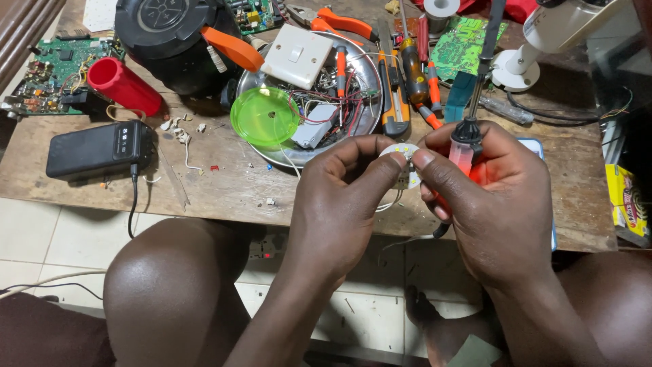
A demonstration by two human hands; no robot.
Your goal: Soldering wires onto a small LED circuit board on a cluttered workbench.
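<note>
My left hand (343,194) pinches a small round white board (402,158) with tiny yellow chips, thumb and fingers on its left edge. My right hand (499,204) grips a red-handled soldering iron (464,146), its black collar up, and its index finger presses the disc's right edge. Both hands are above the front edge of the wooden workbench (224,183). Thin white wires (392,202) hang below the disc.
A metal tray (367,102) holds wires, a white wall switch (297,54) and a green lid (265,115). Screwdrivers and a utility knife (394,95) lie behind the hands. At the left sit a black power bank (98,149), red cylinder (123,85), circuit board (51,75) and black speaker (170,34).
</note>
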